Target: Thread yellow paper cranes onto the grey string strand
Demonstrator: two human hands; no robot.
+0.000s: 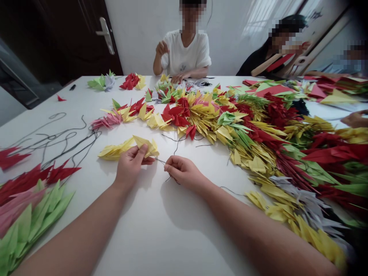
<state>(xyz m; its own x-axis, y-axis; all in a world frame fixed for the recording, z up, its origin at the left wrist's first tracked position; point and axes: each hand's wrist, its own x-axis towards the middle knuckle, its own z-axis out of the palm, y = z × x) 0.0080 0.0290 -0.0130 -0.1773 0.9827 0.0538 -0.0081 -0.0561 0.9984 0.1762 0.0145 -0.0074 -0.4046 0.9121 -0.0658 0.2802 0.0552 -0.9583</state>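
A short string of folded yellow paper cranes lies on the white table in front of me. My left hand pinches the crane at its right end between thumb and fingers. From that crane a thin dark thread runs to my right hand, whose closed fingertips grip it. Loose thread ends hang below the right hand's fingers. Whether a needle is among those fingertips cannot be made out.
A large heap of strung paper cranes spreads along the right and back of the table. More strings lie at left with loose black threads. Two people sit opposite; another person's hand shows at right.
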